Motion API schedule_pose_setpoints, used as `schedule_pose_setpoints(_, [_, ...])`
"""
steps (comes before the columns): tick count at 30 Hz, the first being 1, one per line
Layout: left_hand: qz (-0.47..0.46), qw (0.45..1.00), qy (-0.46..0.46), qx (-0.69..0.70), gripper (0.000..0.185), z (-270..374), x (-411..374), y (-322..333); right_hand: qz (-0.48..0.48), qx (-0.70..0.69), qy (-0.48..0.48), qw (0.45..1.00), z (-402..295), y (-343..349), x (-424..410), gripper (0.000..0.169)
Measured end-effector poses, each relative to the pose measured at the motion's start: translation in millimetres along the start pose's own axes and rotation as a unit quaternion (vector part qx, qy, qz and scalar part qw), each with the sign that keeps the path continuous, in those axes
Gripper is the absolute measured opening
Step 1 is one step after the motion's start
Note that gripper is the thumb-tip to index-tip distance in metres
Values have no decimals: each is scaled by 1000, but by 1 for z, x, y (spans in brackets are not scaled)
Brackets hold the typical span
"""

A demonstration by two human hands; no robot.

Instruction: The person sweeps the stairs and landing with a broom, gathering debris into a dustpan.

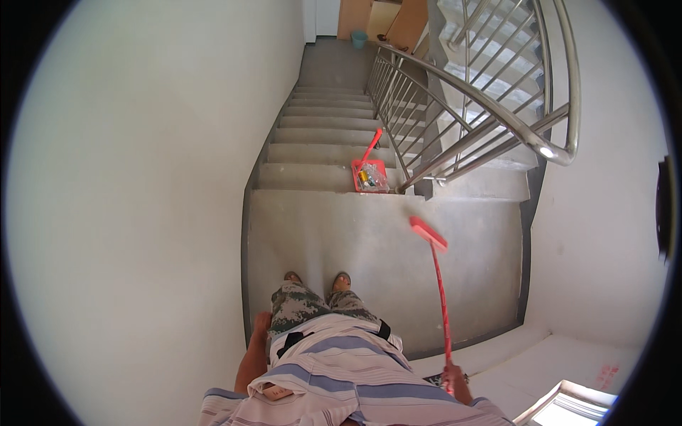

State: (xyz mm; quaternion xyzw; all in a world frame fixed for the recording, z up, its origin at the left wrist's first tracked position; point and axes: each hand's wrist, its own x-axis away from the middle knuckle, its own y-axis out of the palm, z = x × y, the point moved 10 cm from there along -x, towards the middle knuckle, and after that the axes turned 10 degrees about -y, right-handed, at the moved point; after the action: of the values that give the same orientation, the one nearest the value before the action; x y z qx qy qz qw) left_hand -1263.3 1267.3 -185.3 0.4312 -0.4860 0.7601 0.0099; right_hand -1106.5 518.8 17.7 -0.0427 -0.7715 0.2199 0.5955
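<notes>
My right hand (454, 377) grips the upper part of a red broom's handle (442, 293). The broom's red head (428, 233) is slightly blurred over the grey landing (383, 266), ahead and to the right of my feet. At the landing's far edge, by the top of the descending stairs, is a red dustpan (356, 183) with its handle sticking up. Clear plastic and a small yellow item (364, 175) lie in the pan. My left hand (262, 322) hangs beside my thigh near the left wall; its fingers are mostly hidden.
Concrete steps (325, 136) descend ahead, with a stainless steel railing (469, 88) on their right. Another flight (493, 106) rises beyond it. White walls (149, 186) flank the landing. Below stands a teal bucket (359, 39) near wooden panels (352, 16). A window (567, 407) is at lower right.
</notes>
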Motion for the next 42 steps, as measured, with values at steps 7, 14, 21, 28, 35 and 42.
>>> schedule_pose_setpoints(7, [4, 1000, 5, -17, 15, -19, -38, -32, -144, -404, -9, 904, -103, 247, 19, 39])
schedule_pose_setpoints(14, [35, 998, 46, 22, 14, -66, -123, -93, -134, -470, -210, 846, -263, 341, 29, 10])
schedule_pose_setpoints(21, [10, 981, 128, 145, 28, -99, -181, -213, -103, -593, 84, 794, -237, 463, 9, 8])
schedule_pose_setpoints(28, [-120, 751, -217, 611, 12, -137, -261, -257, -108, -491, -40, 864, -250, 482, 12, 15])
schedule_pose_setpoints(35, [-33, 939, 165, 301, 23, -65, -329, -293, -97, -466, 91, 875, -273, 534, -17, 19])
schedule_pose_setpoints(42, [-4, 964, 235, -125, 25, -18, -381, -376, -98, -461, 50, 880, -365, 581, -53, 17])
